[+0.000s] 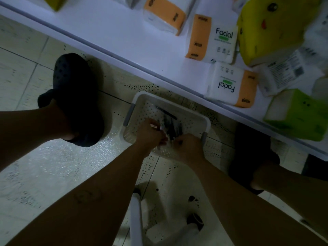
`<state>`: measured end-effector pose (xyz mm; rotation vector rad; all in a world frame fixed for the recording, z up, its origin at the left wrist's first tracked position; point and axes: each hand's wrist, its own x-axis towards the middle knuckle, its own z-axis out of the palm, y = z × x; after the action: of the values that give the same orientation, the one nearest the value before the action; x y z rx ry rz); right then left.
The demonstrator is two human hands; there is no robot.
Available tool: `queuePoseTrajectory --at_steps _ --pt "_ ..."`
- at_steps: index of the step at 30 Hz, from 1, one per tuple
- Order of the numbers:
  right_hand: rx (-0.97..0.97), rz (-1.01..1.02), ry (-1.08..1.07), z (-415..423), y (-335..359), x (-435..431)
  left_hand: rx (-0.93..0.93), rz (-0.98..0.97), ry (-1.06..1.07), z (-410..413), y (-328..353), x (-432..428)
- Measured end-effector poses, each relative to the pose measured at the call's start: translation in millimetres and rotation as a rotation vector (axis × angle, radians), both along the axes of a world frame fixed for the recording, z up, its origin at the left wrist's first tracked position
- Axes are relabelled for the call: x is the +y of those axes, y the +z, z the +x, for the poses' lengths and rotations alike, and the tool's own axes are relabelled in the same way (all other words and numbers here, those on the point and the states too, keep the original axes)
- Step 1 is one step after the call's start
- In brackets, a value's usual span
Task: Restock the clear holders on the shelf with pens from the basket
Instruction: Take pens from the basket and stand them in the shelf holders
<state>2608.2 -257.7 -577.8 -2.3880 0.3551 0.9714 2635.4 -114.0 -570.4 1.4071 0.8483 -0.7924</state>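
The basket [200, 116] sat on the floor by the front edge of the shelf [113, 34]. The left hand [150, 134] curled round pens [173, 126], probably bunching them. The right hand [189, 148] had a grip I could not tell.

The basket [195, 114] is coloured white and patterned with rows of small holes; its handles [129, 114] are grey. The pens [173, 126] are seen as black. White and orange are shown on the tissue packs [227, 82] on the white shelf [124, 32]. The pale floor [53, 166] is speckled black.
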Motion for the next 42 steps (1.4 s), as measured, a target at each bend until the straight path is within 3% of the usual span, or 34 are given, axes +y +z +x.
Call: queuePoseTrajectory --at_steps 8,13,18,24,31,36,42 --pt "-0.011 0.120 -0.205 -6 45 -4 -0.133 -0.005 -0.207 -7 30 4" --pt "-0.027 0.190 -0.291 -13 76 -5 -0.275 0.101 -0.348 -14 66 -3" --pt "-0.261 0.171 -0.279 -6 125 -5 -0.437 0.132 -0.393 -15 109 -19" --pt "-0.493 0.147 -0.388 -12 181 -16 -0.483 0.130 -0.349 -14 157 -32" --pt "-0.754 0.268 -0.482 -15 247 -22 -0.845 0.119 -0.339 -9 233 -38" --pt "-0.943 0.344 -0.511 -22 291 -26 -0.960 0.051 -0.381 -9 284 -50" --pt "-1.098 0.482 -0.611 -26 359 -43 -0.972 -0.252 -0.268 -5 359 -82"
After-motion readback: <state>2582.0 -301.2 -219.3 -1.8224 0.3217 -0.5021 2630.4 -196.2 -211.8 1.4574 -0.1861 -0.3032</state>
